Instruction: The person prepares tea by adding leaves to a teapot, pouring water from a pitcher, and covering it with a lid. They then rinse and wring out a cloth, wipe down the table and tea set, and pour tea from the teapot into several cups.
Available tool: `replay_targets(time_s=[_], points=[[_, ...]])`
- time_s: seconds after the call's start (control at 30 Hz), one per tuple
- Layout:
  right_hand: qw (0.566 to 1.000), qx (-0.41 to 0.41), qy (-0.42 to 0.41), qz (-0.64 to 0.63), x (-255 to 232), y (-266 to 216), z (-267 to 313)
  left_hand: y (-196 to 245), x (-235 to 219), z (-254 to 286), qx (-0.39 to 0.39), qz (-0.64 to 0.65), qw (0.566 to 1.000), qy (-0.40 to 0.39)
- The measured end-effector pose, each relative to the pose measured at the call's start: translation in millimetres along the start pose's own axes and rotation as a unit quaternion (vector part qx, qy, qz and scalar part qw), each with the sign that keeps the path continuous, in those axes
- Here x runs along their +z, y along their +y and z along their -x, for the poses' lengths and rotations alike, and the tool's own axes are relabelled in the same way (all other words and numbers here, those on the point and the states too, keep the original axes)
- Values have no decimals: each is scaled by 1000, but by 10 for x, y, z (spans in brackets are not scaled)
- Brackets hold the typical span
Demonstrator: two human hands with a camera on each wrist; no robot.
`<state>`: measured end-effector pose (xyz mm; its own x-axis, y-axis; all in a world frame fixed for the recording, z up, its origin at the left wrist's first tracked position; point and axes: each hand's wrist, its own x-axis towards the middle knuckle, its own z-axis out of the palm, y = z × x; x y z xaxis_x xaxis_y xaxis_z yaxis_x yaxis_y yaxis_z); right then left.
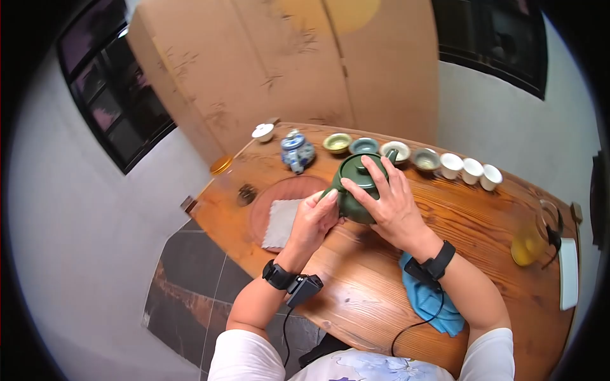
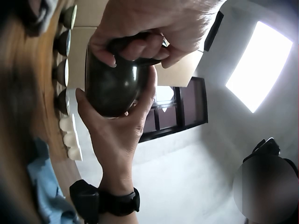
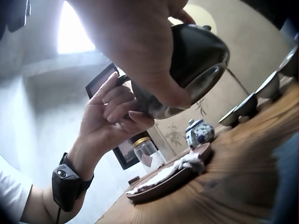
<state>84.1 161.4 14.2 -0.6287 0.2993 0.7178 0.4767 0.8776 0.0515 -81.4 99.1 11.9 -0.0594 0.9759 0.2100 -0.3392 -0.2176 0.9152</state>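
Note:
A dark green lidded teapot [image 1: 360, 204] is held up above the wooden table. My left hand [image 1: 313, 222] has its fingers curled round the teapot's handle, as the left wrist view [image 2: 149, 28] also shows. Across the pot's top and side lies my right hand [image 1: 397, 206], its fingers spread over the lid and body; in the right wrist view the thumb of that hand [image 3: 140, 51] presses low on the dark pot [image 3: 198, 53]. The pot's spout [image 1: 393, 155] points away toward the row of cups.
Behind the pot stand a blue-and-white teapot [image 1: 297, 152], several bowls and white cups [image 1: 451, 166]. A round tray [image 1: 259, 219] with a grey cloth [image 1: 279, 223] lies left. At right are a blue cloth [image 1: 427, 298] and a glass pitcher [image 1: 527, 244].

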Motion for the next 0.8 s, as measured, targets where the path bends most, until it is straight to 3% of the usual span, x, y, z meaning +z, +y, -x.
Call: replay_targets(time_s=[0.17, 0.23, 0.37, 0.4, 0.67, 0.8], points=[[997, -49, -19, -60, 479, -391, -293, 87, -529, 355, 21, -32, 997, 62], [994, -67, -28, -78, 636, -518, -369, 86, -634, 458, 46, -43, 987, 151], [975, -57, -70, -204, 866, -704, -441, 31, -916, 608, 59, -96, 974, 197], [965, -49, -104, -237, 863, -732, -452, 25, -957, 645, 58, -91, 973, 203], [960, -70, -121, -242, 1045, -839, -465, -139, -1229, 746, 73, -50, 971, 223], [942, -49, -139, -302, 1018, -826, -502, -234, -1397, 745, 79, -5, 975, 206]])
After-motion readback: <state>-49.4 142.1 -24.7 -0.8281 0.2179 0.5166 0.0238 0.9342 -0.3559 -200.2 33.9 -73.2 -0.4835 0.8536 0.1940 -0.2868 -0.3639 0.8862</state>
